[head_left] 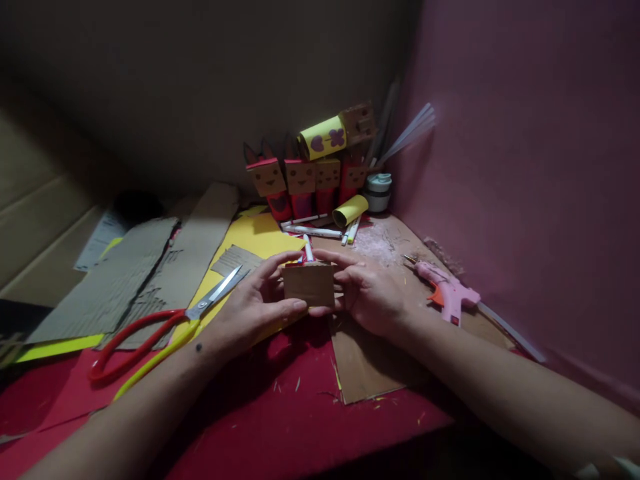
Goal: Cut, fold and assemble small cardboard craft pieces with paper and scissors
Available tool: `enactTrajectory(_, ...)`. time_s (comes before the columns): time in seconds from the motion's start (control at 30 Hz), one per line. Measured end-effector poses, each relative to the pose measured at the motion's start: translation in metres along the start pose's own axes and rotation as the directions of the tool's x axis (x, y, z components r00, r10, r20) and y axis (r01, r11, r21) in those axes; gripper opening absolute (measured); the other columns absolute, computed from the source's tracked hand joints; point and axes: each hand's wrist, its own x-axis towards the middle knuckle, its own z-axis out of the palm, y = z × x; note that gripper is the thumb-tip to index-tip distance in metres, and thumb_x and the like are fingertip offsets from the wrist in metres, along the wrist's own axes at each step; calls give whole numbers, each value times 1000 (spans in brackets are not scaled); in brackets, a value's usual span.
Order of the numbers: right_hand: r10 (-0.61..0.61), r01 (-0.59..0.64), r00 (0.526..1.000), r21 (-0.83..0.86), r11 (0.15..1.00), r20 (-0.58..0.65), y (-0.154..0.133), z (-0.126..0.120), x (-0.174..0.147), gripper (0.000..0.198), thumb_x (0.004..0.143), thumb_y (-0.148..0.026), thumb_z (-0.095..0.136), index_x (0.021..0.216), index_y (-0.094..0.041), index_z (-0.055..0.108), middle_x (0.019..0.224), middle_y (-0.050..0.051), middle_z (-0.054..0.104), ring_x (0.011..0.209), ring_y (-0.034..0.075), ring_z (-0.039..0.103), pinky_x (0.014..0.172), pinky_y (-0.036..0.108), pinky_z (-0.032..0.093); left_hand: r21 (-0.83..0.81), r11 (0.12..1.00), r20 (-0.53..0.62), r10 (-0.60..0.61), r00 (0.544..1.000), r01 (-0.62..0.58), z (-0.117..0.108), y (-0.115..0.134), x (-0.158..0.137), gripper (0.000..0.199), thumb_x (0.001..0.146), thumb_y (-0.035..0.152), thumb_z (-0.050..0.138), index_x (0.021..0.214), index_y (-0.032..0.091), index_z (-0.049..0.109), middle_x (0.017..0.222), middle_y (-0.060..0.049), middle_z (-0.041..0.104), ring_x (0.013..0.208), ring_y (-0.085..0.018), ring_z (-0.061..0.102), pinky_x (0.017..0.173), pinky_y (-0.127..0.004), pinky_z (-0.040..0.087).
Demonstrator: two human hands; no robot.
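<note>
Dim light falls on a pinkish-purple wall (525,167) and a red-covered worktop (280,413). In the head view, the left hand (250,300) and right hand (373,297) have their fingers closed around a small rectangular brown cardboard piece (309,287) over the worktop's middle; its visible face bears no drawing. Beyond it, four red-bodied figures with brown cardboard heads (301,177) stand in a row, faces already drawn and seemingly finished. Across them lies a yellow tube figure with purple shapes (325,138), its cardboard head attached. One plain yellow paper tube (351,211) in front has no head, so at least that one looks incomplete. Red-and-yellow-handled scissors (203,305) and a pink glue gun (453,293) lie outside the fingers.
</note>
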Motion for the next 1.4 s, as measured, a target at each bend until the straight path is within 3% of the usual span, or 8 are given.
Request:
enactTrajectory(0.1, -42, 42, 999, -21, 999, -12, 0, 0, 1, 63, 58, -5, 47, 118, -17, 59, 103, 9, 66, 82, 22, 65, 61, 37, 59, 71, 997, 14, -3, 1000, 2, -5, -1, 0, 31, 71, 21, 77, 101, 22, 71, 103, -7, 67, 96, -23, 63, 81, -31, 51)
enactTrajectory(0.2, -65, 64, 998, -30, 997, -19, 0, 1, 2, 64, 55, -5, 47, 117, -17, 60, 103, 9, 67, 76, 19, 63, 58, 32, 56, 106, 994, 23, 33, 999, -36, -8, -1, 0, 7, 72, 22, 76, 78, 20, 74, 105, -6, 62, 96, -21, 60, 82, -29, 50)
enactTrajectory(0.3, -75, 74, 997, -34, 997, -29, 0, 1, 1, 62, 54, -5, 49, 114, -17, 62, 98, 8, 67, 71, 17, 62, 54, 29, 54, 110, 992, 57, 57, 997, -63, -10, -1, 1, 8, 74, 25, 75, 68, 20, 72, 102, -4, 60, 95, -19, 58, 81, -28, 48)
enactTrajectory(0.63, -121, 121, 993, -65, 991, -5, -1, 2, -2, 50, 56, -4, 60, 103, -21, 64, 98, 4, 68, 85, 20, 64, 60, 28, 52, 157, 984, 97, 70, 993, -84, -11, 3, -2, 6, 70, 16, 75, 70, 23, 75, 105, -5, 62, 101, -24, 58, 88, -32, 47)
enactTrajectory(0.9, -133, 114, 985, -162, 980, -114, 0, 1, 1, 33, 69, -16, 66, 101, -20, 59, 88, 5, 68, 66, 17, 64, 52, 28, 51, 190, 974, -27, 129, 991, -122, -4, 9, -3, 5, 67, 19, 77, 68, 24, 77, 110, -6, 68, 107, -27, 59, 93, -37, 47)
enactTrajectory(1.13, -256, 219, 955, -228, 949, -149, 7, -4, 1, 13, 75, -24, 66, 84, -19, 58, 87, 5, 66, 78, 16, 61, 64, 28, 50, 151, 985, -150, 111, 982, -88, 6, 4, -7, 26, 73, 27, 77, 98, 27, 76, 110, -5, 71, 101, -24, 63, 91, -37, 50)
enactTrajectory(1.27, -269, 225, 954, -277, 934, -132, 9, -4, 0, 13, 79, -28, 65, 88, -20, 63, 88, 5, 67, 79, 17, 61, 63, 28, 49, 244, 960, -101, 166, 981, -137, 6, 3, -7, 13, 79, 30, 70, 89, 24, 75, 122, -6, 64, 113, -26, 57, 96, -35, 46)
enactTrajectory(1.4, -232, 209, 971, -263, 942, -58, 5, 1, -2, 20, 82, -29, 63, 100, -22, 67, 89, 4, 68, 70, 15, 60, 58, 26, 47, 185, 980, -88, 90, 992, -73, 6, 5, -7, 12, 81, 31, 68, 86, 21, 72, 119, -8, 64, 116, -27, 55, 91, -35, 48)
